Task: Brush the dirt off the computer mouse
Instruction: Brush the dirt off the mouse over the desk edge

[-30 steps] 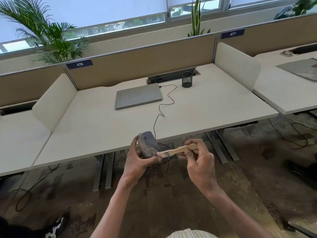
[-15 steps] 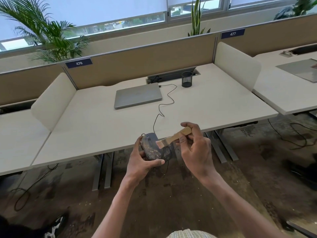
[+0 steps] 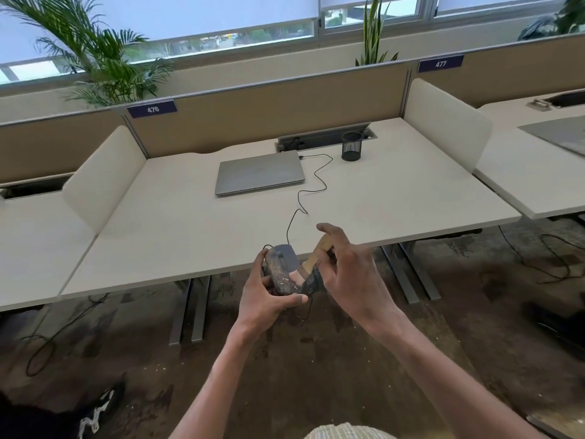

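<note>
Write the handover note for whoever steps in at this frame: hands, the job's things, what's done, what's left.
Left hand grips the computer mouse, held off the desk's front edge over the floor; its cable runs to the closed laptop.
Right hand grips the wooden-handled brush, bristles at the mouse's right side.
Done: the mouse's front, right part looks clean.
Left: speckled dirt covers its left side and rear.

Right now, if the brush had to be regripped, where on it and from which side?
Take the brush by its bare wooden handle, coming from the right and above, as the right hand does now. The handle tilts up and away from the mouse held in the left hand, and the bristle end lies against the mouse.
</note>
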Tool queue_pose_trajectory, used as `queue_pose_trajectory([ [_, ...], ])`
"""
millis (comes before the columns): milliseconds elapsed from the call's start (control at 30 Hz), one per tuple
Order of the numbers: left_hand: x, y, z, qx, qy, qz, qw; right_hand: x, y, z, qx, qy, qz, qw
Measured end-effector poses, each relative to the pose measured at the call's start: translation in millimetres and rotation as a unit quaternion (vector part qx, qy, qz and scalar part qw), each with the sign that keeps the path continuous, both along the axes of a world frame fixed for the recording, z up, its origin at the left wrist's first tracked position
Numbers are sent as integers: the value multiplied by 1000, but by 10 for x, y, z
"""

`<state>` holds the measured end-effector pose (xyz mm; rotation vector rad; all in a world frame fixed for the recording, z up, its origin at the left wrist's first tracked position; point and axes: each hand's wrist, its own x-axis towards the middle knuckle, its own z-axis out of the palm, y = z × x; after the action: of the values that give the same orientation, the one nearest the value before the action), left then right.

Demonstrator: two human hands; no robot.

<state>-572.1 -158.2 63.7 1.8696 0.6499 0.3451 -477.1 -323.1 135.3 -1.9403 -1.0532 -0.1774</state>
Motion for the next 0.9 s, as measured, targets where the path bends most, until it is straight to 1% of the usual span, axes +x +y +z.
queue_pose_trajectory([
  [133,-5,1,-14,-8,3,7,1000,-21,-40,-33,-16,10,-7,1000],
  [333,2,12,4,-8,-3,6,1000,-2,44,40,25,16,-8,1000],
  [667,-40,78,-109,-19,-16,17,1000,-97,-83,-129,-35,8,-8,999],
  [833,-27,99,-116,-36,-17,12,999,-29,-89,-53,25,7,-14,1000],
  [900,-22,101,-116,-35,-19,11,999,-36,-52,-42,35,7,-12,999],
])
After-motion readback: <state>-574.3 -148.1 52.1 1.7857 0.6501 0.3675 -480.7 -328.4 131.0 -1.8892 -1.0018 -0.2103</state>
